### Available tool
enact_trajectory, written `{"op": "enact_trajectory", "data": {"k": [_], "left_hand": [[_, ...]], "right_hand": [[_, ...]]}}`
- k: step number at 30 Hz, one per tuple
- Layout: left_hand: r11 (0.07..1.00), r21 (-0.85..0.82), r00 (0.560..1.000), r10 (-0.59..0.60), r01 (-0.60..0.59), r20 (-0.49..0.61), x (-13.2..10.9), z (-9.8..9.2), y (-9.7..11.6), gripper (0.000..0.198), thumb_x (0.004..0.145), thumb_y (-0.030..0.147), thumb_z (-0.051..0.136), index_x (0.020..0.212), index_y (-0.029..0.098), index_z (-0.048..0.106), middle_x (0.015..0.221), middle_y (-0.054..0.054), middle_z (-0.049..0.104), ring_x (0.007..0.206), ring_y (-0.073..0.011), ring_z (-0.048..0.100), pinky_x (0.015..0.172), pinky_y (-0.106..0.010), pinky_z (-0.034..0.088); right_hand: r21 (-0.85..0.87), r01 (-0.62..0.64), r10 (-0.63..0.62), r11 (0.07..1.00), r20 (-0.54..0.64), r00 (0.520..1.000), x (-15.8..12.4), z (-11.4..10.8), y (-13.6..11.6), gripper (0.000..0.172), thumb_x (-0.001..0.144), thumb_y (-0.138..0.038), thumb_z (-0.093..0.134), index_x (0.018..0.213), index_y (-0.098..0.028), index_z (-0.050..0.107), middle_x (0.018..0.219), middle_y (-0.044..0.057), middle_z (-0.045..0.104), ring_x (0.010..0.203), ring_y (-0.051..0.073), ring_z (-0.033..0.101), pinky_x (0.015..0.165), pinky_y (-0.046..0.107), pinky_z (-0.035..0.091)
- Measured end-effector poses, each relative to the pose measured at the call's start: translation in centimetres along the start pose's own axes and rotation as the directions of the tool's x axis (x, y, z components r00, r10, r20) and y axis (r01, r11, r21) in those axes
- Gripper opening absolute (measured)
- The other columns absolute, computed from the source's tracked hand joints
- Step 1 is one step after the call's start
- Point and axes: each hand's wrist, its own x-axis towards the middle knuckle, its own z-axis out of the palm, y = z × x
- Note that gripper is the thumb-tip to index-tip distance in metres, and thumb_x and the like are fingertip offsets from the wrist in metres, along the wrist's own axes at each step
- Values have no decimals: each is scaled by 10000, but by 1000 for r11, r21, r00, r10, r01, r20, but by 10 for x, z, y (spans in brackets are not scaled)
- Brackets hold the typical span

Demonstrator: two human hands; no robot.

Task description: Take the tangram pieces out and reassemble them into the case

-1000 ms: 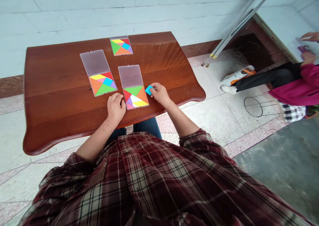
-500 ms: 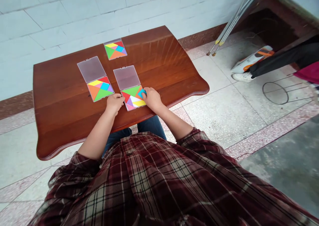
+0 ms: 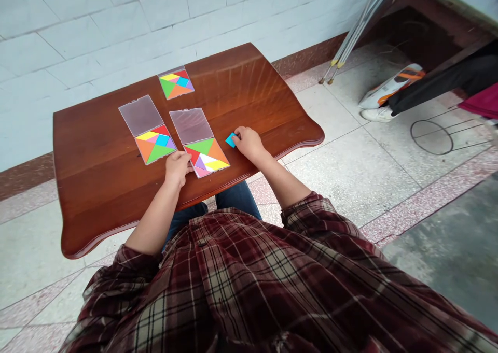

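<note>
On the wooden table lies an open tangram case with coloured pieces and one white gap in the middle. My left hand is curled with its fingers closed against the case's left edge. To the right of the case my right hand pinches a small blue square piece resting on the table. The case's clear lid lies flat behind it.
A second open tangram case with its lid lies to the left, and a third closed set sits farther back. At the right are another person's dark leg and white shoe, a wire stand and metal poles.
My right hand carried the blue square from beside the case onto the case, then back out to the table at its right. My left hand stayed at the case's left edge.
</note>
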Motion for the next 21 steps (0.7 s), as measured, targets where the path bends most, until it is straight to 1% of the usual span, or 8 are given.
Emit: {"op": "enact_trajectory", "data": {"k": [2,4,6,8,9,11,14,21], "left_hand": [[1000,-15,1000,18,-18,-15,-1,0,0,86,636,163,565,631,181,482,571,34,597,504,-94,570,507,-203,491],[999,-28,999,37,-38,-24,-1,1,-1,91,637,172,568,631,185,478,583,38,593,522,-98,578,509,-202,490],[998,-46,998,50,-51,-23,-1,2,-2,97,642,176,570,633,188,474,606,35,602,538,-103,590,520,-210,497],[996,-66,998,54,-55,-17,-1,3,-2,101,646,178,570,640,191,470,621,35,608,548,-104,598,541,-218,507],[996,-72,998,53,-54,-16,-1,3,-3,105,646,180,572,642,192,467,620,38,605,550,-104,600,551,-221,511],[995,-81,999,49,-50,-17,-1,4,-4,115,643,182,575,643,195,461,607,48,590,552,-103,600,563,-221,513],[995,-98,999,28,-30,-21,-2,3,-6,119,640,184,570,644,198,452,592,47,596,556,-107,605,564,-220,512],[990,-142,1000,2,0,10,0,-3,-16,119,634,197,583,661,193,467,579,51,596,509,-95,577,516,-210,492]], "right_hand": [[-75,-11,9,997,-26,1000,-7,-4,-5,331,902,-217,493,1192,-101,603,1225,187,600,983,263,622,856,375,453],[-87,34,-38,996,-39,999,-16,-5,-14,355,912,-217,478,1234,-105,578,1264,188,575,1010,263,613,862,375,453],[-44,143,-143,989,17,990,-25,-2,-24,337,922,-228,479,1228,-127,581,1210,151,611,1028,246,604,878,357,452],[-1,247,-246,969,103,964,-31,3,-35,335,920,-254,516,1228,-141,584,1165,122,638,1037,230,598,902,340,447],[5,284,-282,959,134,950,-33,6,-39,354,914,-267,543,1241,-138,581,1167,121,641,1049,227,594,921,336,440],[-20,330,-323,944,155,934,-33,11,-45,415,903,-294,587,1276,-115,568,1205,139,628,1091,233,579,969,340,417],[-79,356,-342,931,151,927,-31,17,-49,457,902,-322,603,1290,-84,566,1219,160,622,1127,249,562,1012,351,386],[-162,378,-356,912,149,923,-28,25,-48,457,893,-377,621,1248,-91,599,1200,160,618,1109,263,554,1001,361,384]]}}
